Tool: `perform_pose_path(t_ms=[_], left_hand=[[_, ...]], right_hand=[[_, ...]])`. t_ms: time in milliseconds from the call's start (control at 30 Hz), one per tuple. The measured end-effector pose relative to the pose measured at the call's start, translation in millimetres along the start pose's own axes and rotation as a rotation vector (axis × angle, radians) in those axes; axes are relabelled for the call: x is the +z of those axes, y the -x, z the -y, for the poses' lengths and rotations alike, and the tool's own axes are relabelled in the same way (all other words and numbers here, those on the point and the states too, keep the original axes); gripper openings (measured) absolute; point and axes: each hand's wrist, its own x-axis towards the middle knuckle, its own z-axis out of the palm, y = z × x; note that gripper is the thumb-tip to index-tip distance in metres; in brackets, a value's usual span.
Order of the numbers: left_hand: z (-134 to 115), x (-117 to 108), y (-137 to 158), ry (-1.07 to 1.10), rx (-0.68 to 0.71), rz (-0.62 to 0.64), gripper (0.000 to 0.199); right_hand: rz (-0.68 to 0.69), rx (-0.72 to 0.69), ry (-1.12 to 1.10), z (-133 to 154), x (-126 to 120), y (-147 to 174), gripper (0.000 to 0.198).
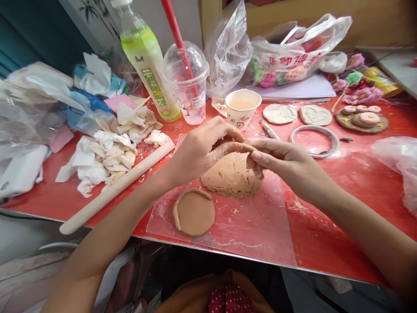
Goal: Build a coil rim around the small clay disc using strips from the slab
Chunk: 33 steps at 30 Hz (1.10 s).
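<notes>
My left hand (213,145) and my right hand (282,157) meet at the fingertips above a block of brown clay (233,178). Both are closed in a pinch around a small piece of clay (250,147), mostly hidden by the fingers. In front of the block lies a flat round clay disc (196,215). A clay coil runs along the left and top of its edge, leaving the rest of the rim bare. Block and disc rest on a clear plastic sheet (257,237) dotted with clay crumbs.
A wooden rolling pin (119,187) and crumpled tissues (104,158) lie to the left. Behind stand a green drink bottle (146,65), a domed plastic cup (192,102) and a paper cup (241,115). Pale clay discs (279,114), a ring (334,139) and a decorated clay piece (361,121) sit right.
</notes>
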Motion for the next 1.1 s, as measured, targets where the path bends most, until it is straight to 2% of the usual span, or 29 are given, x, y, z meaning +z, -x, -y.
perform_pose_path(t_ms=[200,333,467,533,667,733,833,967,1100], left_hand=[[1.4,3.0,1.5,0.019,-0.049,-0.016,0.014],[2.1,2.4,1.9,-0.001,0.017,0.018,0.024],[1.3,3.3,1.5,-0.010,0.048,0.029,0.018],[0.7,3.9,1.4,-0.004,-0.003,0.019,0.013],[0.0,4.7,1.7,0.028,-0.095,0.018,0.018],[-0.1,5.1,2.2,0.017,-0.075,-0.001,0.015],[0.0,5.6,2.6,-0.003,-0.057,0.008,0.014],[1.7,5.8,2.2,-0.004,-0.093,0.006,0.017],[4.0,4.8,1.1,0.000,-0.073,-0.036,0.016]], right_hand=[[-0.042,0.003,-0.032,-1.6,1.7,0.6,0.029],[-0.109,-0.013,0.048,-4.6,2.0,-0.4,0.024],[-0.151,-0.009,0.034,-5.2,2.8,-1.0,0.035],[-0.140,-0.018,0.024,-4.3,2.9,-1.4,0.032],[-0.109,-0.019,-0.036,-3.0,1.6,-2.4,0.020],[-0.135,-0.017,-0.052,-3.9,0.5,-2.8,0.020],[-0.167,0.004,-0.068,-5.7,-0.4,-3.6,0.031],[-0.160,-0.007,-0.143,-5.4,-0.8,-4.1,0.019],[-0.142,-0.003,-0.079,-4.4,-0.9,-2.7,0.022]])
